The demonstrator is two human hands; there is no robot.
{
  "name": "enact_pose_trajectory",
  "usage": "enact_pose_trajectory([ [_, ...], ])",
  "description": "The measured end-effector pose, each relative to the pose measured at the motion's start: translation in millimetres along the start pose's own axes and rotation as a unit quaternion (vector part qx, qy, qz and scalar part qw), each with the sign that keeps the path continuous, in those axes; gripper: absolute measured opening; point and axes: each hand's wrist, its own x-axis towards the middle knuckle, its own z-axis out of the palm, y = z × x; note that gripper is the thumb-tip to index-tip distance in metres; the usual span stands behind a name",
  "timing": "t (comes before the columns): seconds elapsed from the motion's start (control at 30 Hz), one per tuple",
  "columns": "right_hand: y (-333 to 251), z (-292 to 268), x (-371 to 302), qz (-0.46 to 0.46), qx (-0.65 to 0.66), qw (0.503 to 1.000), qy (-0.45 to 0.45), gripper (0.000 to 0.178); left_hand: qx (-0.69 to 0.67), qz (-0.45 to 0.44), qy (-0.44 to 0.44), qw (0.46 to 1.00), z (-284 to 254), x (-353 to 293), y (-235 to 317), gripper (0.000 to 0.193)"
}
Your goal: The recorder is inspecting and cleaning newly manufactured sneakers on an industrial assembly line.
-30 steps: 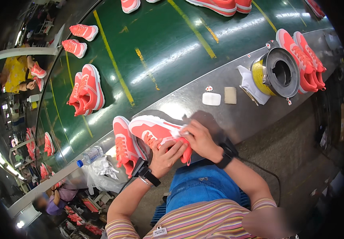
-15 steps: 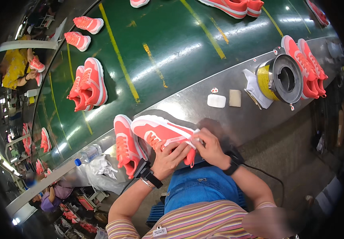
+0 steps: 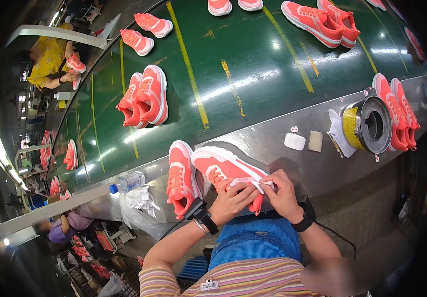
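Observation:
A coral sneaker (image 3: pixel 226 166) with a white sole lies tilted on the metal bench edge, toe pointing away to the left. My left hand (image 3: pixel 233 200) grips its near side, fingers laid across the upper towards the heel. At the heel my right hand (image 3: pixel 283 195) has thumb and fingers pinched on a thin white piece (image 3: pixel 264 185), like cloth or paper; its exact kind cannot be made out. The matching sneaker (image 3: pixel 178 178) stands just left of it, touched by neither hand. Both my wrists wear black straps with small devices.
Beyond the bench, a green conveyor (image 3: pixel 198 64) carries several coral sneakers. Rightward on the bench are a white pad (image 3: pixel 295 141), a beige block (image 3: pixel 315 141), a tape roll (image 3: pixel 372 124) and another sneaker pair (image 3: pixel 396 114). A plastic bottle (image 3: pixel 128 182) and white rags (image 3: pixel 141 200) lie left.
The whole view has shifted, so the bench and conveyor sit further right in the picture. Both hands stay at the same sneaker, the right one still pinching at the heel.

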Motion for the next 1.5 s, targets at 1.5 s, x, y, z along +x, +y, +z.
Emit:
enact_pose_trajectory([
  [1.5, 55.3, 24.0, -62.2, -0.052, 0.006, 0.999, 0.010, 0.006, -0.040, 0.026, -0.057, 0.997, -12.4, 9.2, -10.2, 0.054],
])
